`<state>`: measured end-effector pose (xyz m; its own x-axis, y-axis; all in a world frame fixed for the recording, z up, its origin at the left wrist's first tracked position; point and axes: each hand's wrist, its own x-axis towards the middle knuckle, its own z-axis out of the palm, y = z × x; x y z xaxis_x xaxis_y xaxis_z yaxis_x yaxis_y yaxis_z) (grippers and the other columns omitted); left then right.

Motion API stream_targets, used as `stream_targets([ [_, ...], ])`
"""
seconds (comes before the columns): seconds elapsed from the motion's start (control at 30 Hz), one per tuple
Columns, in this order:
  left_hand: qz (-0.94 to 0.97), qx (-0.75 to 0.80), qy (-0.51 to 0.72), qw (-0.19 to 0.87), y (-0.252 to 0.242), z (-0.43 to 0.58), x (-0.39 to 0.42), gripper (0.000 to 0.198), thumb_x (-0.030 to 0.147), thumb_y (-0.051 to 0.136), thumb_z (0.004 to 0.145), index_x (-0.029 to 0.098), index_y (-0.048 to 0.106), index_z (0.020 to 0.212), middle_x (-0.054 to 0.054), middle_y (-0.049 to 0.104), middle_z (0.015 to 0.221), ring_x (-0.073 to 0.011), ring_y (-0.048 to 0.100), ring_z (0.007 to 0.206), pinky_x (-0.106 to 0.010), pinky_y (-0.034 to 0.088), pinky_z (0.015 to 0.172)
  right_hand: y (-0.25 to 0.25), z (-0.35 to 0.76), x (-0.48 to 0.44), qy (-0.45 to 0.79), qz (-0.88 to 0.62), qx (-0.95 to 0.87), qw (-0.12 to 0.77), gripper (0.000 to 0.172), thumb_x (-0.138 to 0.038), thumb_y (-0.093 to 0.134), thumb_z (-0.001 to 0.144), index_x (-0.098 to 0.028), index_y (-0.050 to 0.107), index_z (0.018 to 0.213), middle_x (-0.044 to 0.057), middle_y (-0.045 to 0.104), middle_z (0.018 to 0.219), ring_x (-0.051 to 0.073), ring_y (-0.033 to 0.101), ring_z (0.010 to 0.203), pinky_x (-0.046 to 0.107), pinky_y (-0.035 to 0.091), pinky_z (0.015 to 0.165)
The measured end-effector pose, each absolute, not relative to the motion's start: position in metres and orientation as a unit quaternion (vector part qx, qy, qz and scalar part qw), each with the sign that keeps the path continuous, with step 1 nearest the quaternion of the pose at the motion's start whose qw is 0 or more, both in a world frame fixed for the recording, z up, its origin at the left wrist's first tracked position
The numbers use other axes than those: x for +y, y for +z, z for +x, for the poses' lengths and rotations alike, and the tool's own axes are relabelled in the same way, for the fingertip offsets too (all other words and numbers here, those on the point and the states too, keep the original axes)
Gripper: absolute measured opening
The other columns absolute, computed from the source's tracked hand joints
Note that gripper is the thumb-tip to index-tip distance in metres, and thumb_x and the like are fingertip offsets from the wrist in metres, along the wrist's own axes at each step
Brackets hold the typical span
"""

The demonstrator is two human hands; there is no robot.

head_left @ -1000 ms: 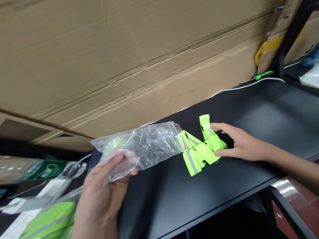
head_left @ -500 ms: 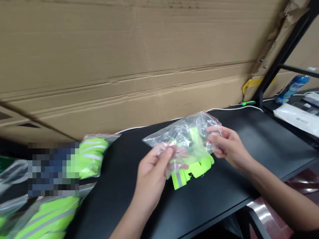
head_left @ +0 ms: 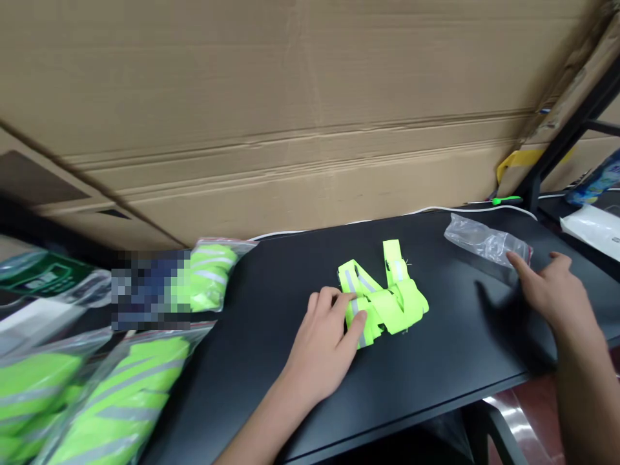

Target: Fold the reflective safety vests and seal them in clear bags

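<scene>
A folded fluorescent yellow-green reflective strap point(head_left: 390, 307) with grey stripes lies on the black table. My left hand point(head_left: 324, 345) rests at its left end, thumb and fingertips closed around the edge; the fingers partly cover the strap. To the right, a clear zip bag point(head_left: 484, 240) with a reddish top edge looks flat and has nothing visible in it. My right hand point(head_left: 557, 290) is just beside the bag with thumb and fingers apart. The thumb tip overlaps the bag's near edge; I cannot tell if they touch.
Bagged reflective straps point(head_left: 210, 274) and a larger bag of them point(head_left: 126, 400) lie at the left. A cardboard wall point(head_left: 310, 116) stands behind the table point(head_left: 290, 278). A white cable point(head_left: 436, 208), a green-handled tool point(head_left: 506, 200) and a blue bottle point(head_left: 595, 181) are at the back right.
The zip bag was between both hands over the strap. It is now off to the right, released by my left hand, which has come down onto the strap. My right hand has opened.
</scene>
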<state>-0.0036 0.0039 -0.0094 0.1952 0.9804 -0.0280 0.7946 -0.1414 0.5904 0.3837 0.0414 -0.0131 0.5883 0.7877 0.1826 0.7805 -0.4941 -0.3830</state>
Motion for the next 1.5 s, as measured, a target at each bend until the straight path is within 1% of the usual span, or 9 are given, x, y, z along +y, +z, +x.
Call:
stream_targets([
  [0.17,0.750,0.571,0.193,0.274,-0.009,0.000,-0.001,0.025,0.035,0.051,0.095,0.018,0.061,0.110,-0.008,0.059,0.108,-0.0276,0.051,0.103,-0.046,0.050,0.090,0.006,0.313,0.019,0.066,-0.756,-0.585,0.287,0.071,-0.076,0.049,0.086,-0.022,0.055,0.131,0.017,0.067,0.121,0.038,0.066,0.103,0.052,0.055,0.085],
  [0.33,0.770,0.534,0.228,0.266,-0.009,0.003,-0.006,0.012,0.024,0.055,0.092,0.020,0.054,0.104,-0.006,0.058,0.109,-0.0261,0.051,0.105,-0.045,0.049,0.090,-0.007,0.260,0.019,0.021,-0.579,-0.769,0.269,0.057,-0.060,0.051,0.095,-0.015,0.057,0.130,0.022,0.051,0.138,0.039,0.046,0.131,0.058,0.043,0.107],
  [0.53,0.823,0.455,0.285,0.183,-0.015,-0.002,-0.008,0.022,0.009,0.059,0.088,0.019,0.052,0.107,-0.007,0.060,0.110,-0.0240,0.058,0.105,-0.041,0.051,0.089,-0.007,0.253,0.023,0.248,-0.410,-0.860,0.176,0.054,-0.046,0.064,0.093,-0.022,0.049,0.140,0.010,0.062,0.130,0.024,0.059,0.120,0.039,0.053,0.100],
  [0.8,0.895,0.384,0.228,-0.015,-0.026,-0.022,-0.045,0.025,0.002,0.053,0.089,0.015,0.056,0.110,-0.013,0.063,0.110,-0.0303,0.056,0.103,-0.044,0.053,0.082,-0.026,0.236,-0.019,-0.057,-0.312,-0.921,0.227,0.016,-0.016,0.055,0.096,-0.013,0.065,0.109,0.013,0.067,0.109,0.029,0.060,0.107,0.046,0.049,0.092],
  [0.97,0.874,0.424,0.212,0.110,-0.028,-0.026,-0.074,0.030,0.026,0.066,0.089,0.017,0.053,0.114,-0.017,0.055,0.128,-0.0344,0.051,0.117,-0.049,0.053,0.089,-0.037,0.235,-0.039,0.048,-0.343,-0.913,0.213,0.074,-0.077,0.053,0.085,-0.012,0.058,0.118,0.024,0.050,0.140,0.039,0.040,0.138,0.053,0.044,0.108],
  [1.13,0.844,0.461,0.260,0.083,-0.029,-0.012,-0.081,0.015,0.027,0.061,0.093,0.018,0.052,0.100,-0.020,0.054,0.131,-0.0357,0.051,0.123,-0.052,0.051,0.092,-0.026,0.247,-0.035,0.206,-0.328,-0.900,0.199,0.064,-0.070,0.032,0.098,-0.017,0.048,0.131,0.020,0.039,0.154,0.031,0.031,0.148,0.048,0.038,0.116],
  [1.27,0.839,0.449,0.305,0.036,-0.027,0.004,-0.079,0.007,0.022,0.058,0.092,0.019,0.053,0.089,-0.019,0.059,0.128,-0.0383,0.046,0.136,-0.064,0.035,0.111,-0.019,0.274,0.021,0.111,-0.423,-0.850,0.293,0.042,-0.046,0.037,0.104,-0.021,0.045,0.137,0.016,0.040,0.157,0.027,0.034,0.148,0.049,0.032,0.119],
  [1.37,0.864,0.416,0.279,0.050,-0.025,0.014,-0.074,0.019,0.030,0.057,0.094,0.016,0.060,0.107,-0.017,0.060,0.136,-0.0372,0.039,0.145,-0.063,0.024,0.120,-0.028,0.301,0.079,0.003,-0.533,-0.810,0.244,0.068,-0.052,0.040,0.100,-0.010,0.031,0.152,0.023,0.029,0.163,0.034,0.025,0.152,0.056,0.024,0.121],
  [1.5,0.880,0.425,0.203,0.062,-0.031,0.014,-0.067,0.044,0.036,0.053,0.099,0.020,0.051,0.140,-0.012,0.061,0.140,-0.0332,0.049,0.138,-0.057,0.039,0.114,-0.049,0.339,0.113,0.021,-0.616,-0.782,0.096,0.074,-0.061,0.035,0.098,-0.011,0.035,0.153,0.021,0.042,0.157,0.035,0.033,0.149,0.059,0.021,0.120],
])
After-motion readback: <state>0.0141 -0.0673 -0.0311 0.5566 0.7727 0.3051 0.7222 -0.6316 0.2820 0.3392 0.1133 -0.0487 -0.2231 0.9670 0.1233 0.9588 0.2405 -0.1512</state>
